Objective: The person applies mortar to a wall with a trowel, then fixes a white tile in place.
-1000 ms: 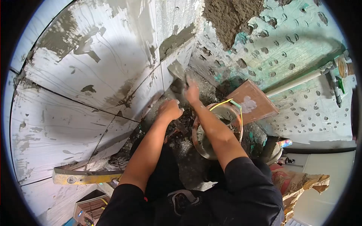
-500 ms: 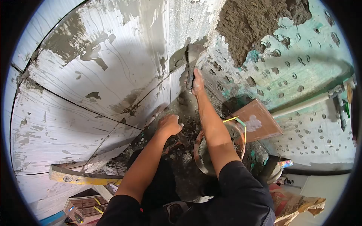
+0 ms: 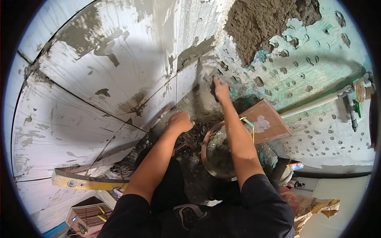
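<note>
My right hand [image 3: 221, 89] is closed around a flat trowel [image 3: 207, 66], its blade blurred by motion and close to the corner where two walls meet. A strip of grey mortar [image 3: 195, 54] lies along the upper edge of the white tiles beside it. My left hand [image 3: 181, 121] is curled into a fist above the rubble floor, with nothing showing out of it. Under my right forearm stands a round bucket [image 3: 204, 152] with greyish wet contents and a yellow-green handle. A brown tile [image 3: 274, 126] with a pale patch leans behind the bucket.
White marbled tiles [image 3: 67, 127] cover the left wall. The green wall [image 3: 317, 75] is pitted, with rough mortar [image 3: 270, 23] above. A pipe [image 3: 315, 107] runs along it to a tap. A yellow spirit level [image 3: 85, 183], boxed tiles [image 3: 85, 218] and a torn paper bag [image 3: 317, 208] lie near me.
My right hand has moved slightly right and down with the trowel, which now sits lower in the corner. More of the bucket's inside shows. My left fist has barely shifted.
</note>
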A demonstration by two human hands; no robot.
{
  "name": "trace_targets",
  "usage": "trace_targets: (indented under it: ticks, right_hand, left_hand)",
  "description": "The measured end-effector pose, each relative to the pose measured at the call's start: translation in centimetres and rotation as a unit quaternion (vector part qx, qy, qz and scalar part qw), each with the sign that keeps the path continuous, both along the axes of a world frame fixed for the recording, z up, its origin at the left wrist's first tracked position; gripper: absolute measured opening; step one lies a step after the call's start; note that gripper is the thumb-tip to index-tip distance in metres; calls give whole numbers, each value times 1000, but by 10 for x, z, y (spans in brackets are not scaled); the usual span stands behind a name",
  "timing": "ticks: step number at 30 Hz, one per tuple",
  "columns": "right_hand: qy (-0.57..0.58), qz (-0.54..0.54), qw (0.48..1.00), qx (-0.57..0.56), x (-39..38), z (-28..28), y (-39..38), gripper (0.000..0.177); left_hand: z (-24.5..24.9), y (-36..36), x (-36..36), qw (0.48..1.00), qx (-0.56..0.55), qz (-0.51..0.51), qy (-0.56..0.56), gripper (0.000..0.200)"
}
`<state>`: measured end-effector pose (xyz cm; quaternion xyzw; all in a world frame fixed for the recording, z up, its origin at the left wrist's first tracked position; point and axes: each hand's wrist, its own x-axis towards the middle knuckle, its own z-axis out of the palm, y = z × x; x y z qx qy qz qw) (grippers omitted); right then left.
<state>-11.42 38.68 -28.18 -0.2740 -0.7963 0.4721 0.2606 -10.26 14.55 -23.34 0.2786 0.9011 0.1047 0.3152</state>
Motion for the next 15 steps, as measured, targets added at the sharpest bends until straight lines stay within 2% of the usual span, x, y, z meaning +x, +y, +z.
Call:
trace_targets:
  ticks: [1,4,7,10,12,13,15]
  right_hand:
    - [-75,34,992,-93,7,52,-11,44]
    - [-42,9,994,105,-10,49,8,47]
    - [-82,52,993,66,-24,43,26,30]
    - [-112,97,989,-32,-23,57,21,22]
    - [-151,132,973,-114,-5,112,-21,22]
    - [-171,113,967,-150,-7,109,-28,24]
    - [-159,113,971,-137,-3,106,-45,25]
  left_hand:
    - [2,0,1,1000,8,-1,0,40]
    - [6,-1,3,1000,19,-3,2,39]
    - [7,-2,3,1000,19,1,7,39]
    - [14,-6,3,1000,30,-2,4,39]
    - [16,-8,5,999,40,-5,10,38]
    - [13,-9,4,999,42,-6,5,38]
    - [11,-9,1,999,48,-10,-1,38]
